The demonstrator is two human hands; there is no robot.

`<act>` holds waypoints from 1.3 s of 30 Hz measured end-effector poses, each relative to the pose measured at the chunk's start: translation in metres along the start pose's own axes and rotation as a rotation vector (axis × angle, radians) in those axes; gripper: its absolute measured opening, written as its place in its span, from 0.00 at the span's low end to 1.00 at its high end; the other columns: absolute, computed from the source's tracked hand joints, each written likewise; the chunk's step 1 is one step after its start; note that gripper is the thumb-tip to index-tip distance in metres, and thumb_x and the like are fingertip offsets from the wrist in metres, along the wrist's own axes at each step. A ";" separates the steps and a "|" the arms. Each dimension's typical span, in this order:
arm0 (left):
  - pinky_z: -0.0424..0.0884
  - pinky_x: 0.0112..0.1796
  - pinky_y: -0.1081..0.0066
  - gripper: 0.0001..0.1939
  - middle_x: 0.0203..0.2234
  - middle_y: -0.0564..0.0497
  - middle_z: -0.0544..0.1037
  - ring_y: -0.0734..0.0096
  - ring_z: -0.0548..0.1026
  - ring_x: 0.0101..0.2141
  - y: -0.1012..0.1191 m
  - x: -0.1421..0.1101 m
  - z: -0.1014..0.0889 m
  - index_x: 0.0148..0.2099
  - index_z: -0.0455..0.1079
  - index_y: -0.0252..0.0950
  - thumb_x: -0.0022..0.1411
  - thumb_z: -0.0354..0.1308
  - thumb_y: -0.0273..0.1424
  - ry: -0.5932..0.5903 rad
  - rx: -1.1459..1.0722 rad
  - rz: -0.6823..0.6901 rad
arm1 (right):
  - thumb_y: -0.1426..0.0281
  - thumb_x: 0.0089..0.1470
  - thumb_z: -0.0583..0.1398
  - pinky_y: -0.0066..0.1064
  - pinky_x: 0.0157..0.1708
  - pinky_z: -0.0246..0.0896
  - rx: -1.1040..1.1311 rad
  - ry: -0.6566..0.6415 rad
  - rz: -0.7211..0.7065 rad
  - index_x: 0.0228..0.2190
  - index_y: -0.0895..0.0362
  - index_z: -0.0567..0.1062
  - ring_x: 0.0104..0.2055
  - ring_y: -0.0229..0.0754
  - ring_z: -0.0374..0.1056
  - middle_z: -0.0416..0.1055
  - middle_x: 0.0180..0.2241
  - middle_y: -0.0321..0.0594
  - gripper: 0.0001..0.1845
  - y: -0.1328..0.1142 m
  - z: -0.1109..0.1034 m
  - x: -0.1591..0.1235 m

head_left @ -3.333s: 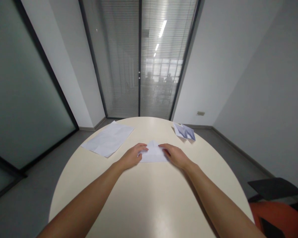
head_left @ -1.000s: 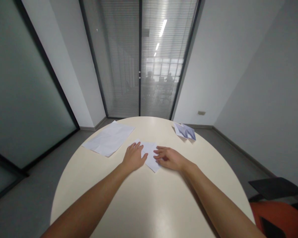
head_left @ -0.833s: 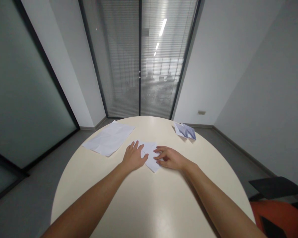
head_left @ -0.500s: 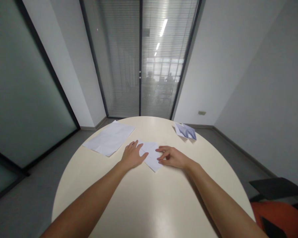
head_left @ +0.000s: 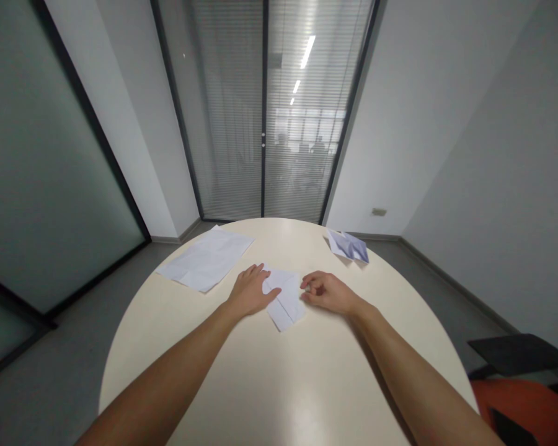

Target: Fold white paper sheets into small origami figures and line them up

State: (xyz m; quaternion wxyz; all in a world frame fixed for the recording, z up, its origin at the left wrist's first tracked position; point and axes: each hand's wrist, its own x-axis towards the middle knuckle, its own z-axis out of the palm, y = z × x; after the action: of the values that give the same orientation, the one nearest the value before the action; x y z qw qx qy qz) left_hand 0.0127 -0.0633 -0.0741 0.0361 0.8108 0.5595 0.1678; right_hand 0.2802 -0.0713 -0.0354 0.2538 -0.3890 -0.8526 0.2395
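Observation:
A small folded sheet of white paper (head_left: 286, 296) lies flat on the round table, with crease lines across it and a corner toward me. My left hand (head_left: 252, 290) rests on its left side, fingers spread and thumb on the paper. Just off the right edge is my right hand (head_left: 325, 292), its fingers curved and apart, with nothing seen between them. The fingers of my left hand cover the paper's left edge.
A larger white sheet (head_left: 207, 259) lies at the table's far left. A folded paper piece (head_left: 348, 246) stands partly raised at the far right. The cream round table (head_left: 279, 384) is before me, and a red and black chair (head_left: 523, 402) is at lower right.
The paper has gone from a flat-bottomed shape to one with a corner toward me, and has turned a little more. My right hand has drawn back slightly right, off the paper.

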 end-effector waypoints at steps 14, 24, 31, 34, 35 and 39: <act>0.53 0.64 0.51 0.32 0.65 0.45 0.64 0.54 0.60 0.65 0.009 -0.008 -0.019 0.62 0.67 0.43 0.60 0.61 0.50 -0.106 -0.129 0.319 | 0.66 0.61 0.57 0.53 0.65 0.51 -0.201 -0.114 -0.214 0.57 0.51 0.73 0.66 0.53 0.59 0.68 0.60 0.44 0.23 -0.010 0.017 0.005; 0.66 0.56 0.59 0.13 0.52 0.49 0.79 0.62 0.74 0.53 0.021 -0.004 -0.018 0.51 0.77 0.42 0.68 0.55 0.35 0.002 -0.134 0.366 | 0.62 0.60 0.59 0.53 0.63 0.56 -0.348 -0.017 -0.159 0.57 0.56 0.73 0.62 0.56 0.63 0.71 0.58 0.50 0.25 0.004 0.013 0.004; 0.64 0.58 0.56 0.23 0.62 0.43 0.69 0.56 0.67 0.61 0.027 -0.014 -0.024 0.63 0.68 0.39 0.68 0.54 0.40 -0.080 -0.011 0.468 | 0.61 0.60 0.58 0.52 0.68 0.45 -0.333 -0.039 -0.166 0.58 0.61 0.71 0.68 0.55 0.54 0.63 0.63 0.53 0.27 0.013 0.014 0.003; 0.65 0.57 0.56 0.19 0.60 0.44 0.71 0.58 0.68 0.60 0.030 -0.013 -0.022 0.61 0.70 0.38 0.71 0.50 0.35 -0.071 0.005 0.489 | 0.60 0.60 0.58 0.53 0.67 0.48 -0.339 -0.021 -0.100 0.59 0.60 0.70 0.68 0.56 0.54 0.65 0.62 0.52 0.29 0.018 0.015 0.003; 0.65 0.56 0.57 0.18 0.59 0.45 0.73 0.59 0.70 0.59 0.030 -0.012 -0.021 0.59 0.71 0.39 0.72 0.49 0.33 -0.061 0.004 0.492 | 0.60 0.60 0.58 0.53 0.67 0.48 -0.354 -0.017 -0.084 0.60 0.60 0.69 0.67 0.56 0.56 0.66 0.62 0.52 0.29 0.019 0.015 0.003; 0.67 0.52 0.59 0.16 0.56 0.47 0.75 0.61 0.73 0.54 0.032 -0.009 -0.021 0.54 0.74 0.39 0.72 0.47 0.28 -0.038 0.042 0.503 | 0.58 0.60 0.58 0.52 0.67 0.48 -0.447 0.014 -0.058 0.59 0.62 0.70 0.65 0.56 0.59 0.66 0.61 0.54 0.31 0.018 0.015 0.003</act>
State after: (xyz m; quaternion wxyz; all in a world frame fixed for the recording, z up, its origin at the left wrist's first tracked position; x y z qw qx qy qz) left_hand 0.0320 -0.0864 -0.0486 -0.0130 0.9281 0.3428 0.1447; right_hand 0.2789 -0.0613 -0.0565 0.1740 -0.4125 -0.8935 0.0344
